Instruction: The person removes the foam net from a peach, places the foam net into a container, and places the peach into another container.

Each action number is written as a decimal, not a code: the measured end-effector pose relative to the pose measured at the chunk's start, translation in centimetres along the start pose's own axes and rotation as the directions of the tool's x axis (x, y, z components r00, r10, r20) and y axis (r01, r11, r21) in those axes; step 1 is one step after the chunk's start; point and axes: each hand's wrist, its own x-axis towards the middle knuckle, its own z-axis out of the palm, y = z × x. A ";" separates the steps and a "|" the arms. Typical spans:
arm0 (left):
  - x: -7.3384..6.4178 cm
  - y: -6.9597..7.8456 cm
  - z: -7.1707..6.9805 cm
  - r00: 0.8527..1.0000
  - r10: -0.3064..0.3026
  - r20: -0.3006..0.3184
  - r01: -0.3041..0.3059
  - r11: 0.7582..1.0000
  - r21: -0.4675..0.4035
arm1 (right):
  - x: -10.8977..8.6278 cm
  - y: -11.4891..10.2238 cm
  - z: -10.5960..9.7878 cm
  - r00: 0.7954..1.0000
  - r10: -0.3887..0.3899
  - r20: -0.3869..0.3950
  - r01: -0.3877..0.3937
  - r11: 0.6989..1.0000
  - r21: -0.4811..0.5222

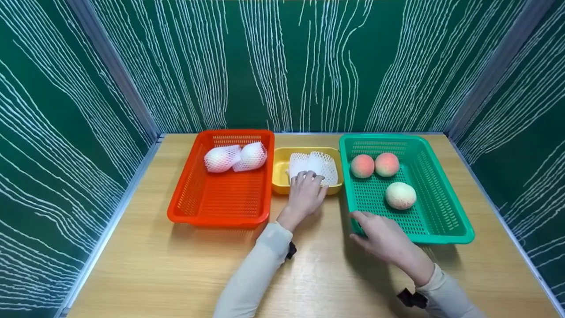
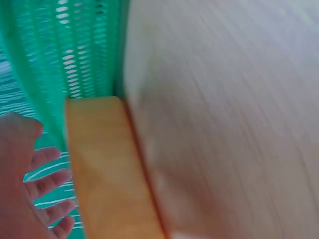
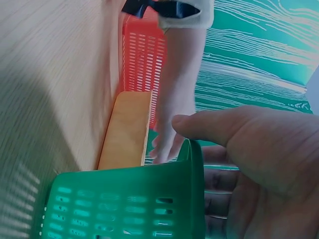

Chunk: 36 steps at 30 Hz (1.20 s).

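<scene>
fingers (image 1: pixel 310 175) (left) over white netting (image 1: pixel 327 167)

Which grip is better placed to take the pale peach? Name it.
Probably the right grip: it's at the green basket, closer to the pale peach. The left grip is at the white netting.

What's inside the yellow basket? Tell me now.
White foam nets lie in the yellow basket. The left hand hides part of their near side; whatever lies beneath the nets is covered.
</scene>
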 end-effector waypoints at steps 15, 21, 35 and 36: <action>-7.9 -1.3 -8.8 0.995 0.098 -0.007 -0.096 0.949 -0.302 | -0.6 0.9 0.7 0.999 -0.002 -0.037 0.001 1.000 -0.025; -9.4 -3.0 -10.6 1.000 0.016 -0.007 -0.018 0.919 -0.395 | -1.0 1.3 0.7 0.999 -0.001 -0.040 0.001 1.000 0.001; -9.6 -7.6 -11.8 0.974 -0.195 0.114 0.225 0.892 -0.393 | -0.9 1.1 1.2 0.999 -0.014 -0.034 0.015 0.999 0.028; -9.5 -7.9 -11.7 0.970 -0.209 0.123 0.241 0.889 -0.390 | -0.9 1.1 1.2 0.999 -0.014 -0.033 0.015 0.999 0.030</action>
